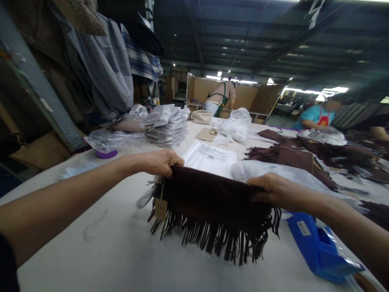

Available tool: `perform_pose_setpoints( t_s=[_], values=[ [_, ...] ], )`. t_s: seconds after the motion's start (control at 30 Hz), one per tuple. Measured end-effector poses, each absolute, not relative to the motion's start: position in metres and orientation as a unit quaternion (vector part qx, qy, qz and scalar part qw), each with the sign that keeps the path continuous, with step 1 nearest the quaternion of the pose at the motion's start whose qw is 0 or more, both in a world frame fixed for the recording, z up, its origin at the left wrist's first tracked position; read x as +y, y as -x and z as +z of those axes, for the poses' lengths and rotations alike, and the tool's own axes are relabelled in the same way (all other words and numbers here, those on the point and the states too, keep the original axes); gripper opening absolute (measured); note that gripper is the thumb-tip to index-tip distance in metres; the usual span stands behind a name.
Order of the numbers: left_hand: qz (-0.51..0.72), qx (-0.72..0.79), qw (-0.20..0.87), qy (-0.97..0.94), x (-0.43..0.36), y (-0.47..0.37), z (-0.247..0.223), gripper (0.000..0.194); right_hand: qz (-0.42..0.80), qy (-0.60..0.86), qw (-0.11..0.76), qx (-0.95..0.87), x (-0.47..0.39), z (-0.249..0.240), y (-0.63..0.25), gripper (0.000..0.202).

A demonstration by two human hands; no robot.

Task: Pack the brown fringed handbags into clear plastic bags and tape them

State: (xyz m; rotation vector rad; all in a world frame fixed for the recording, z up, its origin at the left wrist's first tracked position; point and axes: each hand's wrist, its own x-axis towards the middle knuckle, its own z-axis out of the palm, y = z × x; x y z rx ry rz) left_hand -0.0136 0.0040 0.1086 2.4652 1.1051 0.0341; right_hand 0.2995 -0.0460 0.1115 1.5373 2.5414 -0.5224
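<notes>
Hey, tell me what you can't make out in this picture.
Back of the fringed brown piece: head view, hidden by its own front.
Writing on the hang tag: head view, too small and blurred.
Print on the white packet: head view, too small to read.
Full extent of the dark sleeve: head view, cut off by the picture's edge.

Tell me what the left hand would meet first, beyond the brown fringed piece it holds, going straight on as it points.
Probably the white package with printed text; depth is unclear, so the left hand might pass above it.
</notes>
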Motion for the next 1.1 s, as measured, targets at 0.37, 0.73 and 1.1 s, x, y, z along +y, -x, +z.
perform_pose_setpoints(
  t_s=[0.37,0.73,1.1],
  values=[
    [0.116,0.256,-0.276,-0.919,0.027,0.028,0.099,0.022,0.224,-0.439,-0.076,0.867,-0.036,0.094,-0.307,0.033],
    [0.233,0.182,-0.268,-0.917,-0.083,0.054,-0.11,0.021,0.228,-0.353,-0.139,0.897,-0.151,-0.103,-0.293,0.046],
    [0.272,0.279,-0.24,-0.889,-0.121,-0.005,-0.132,0.038,0.206,-0.406,-0.179,0.872,-0.163,-0.109,-0.294,0.042]
  ],
)
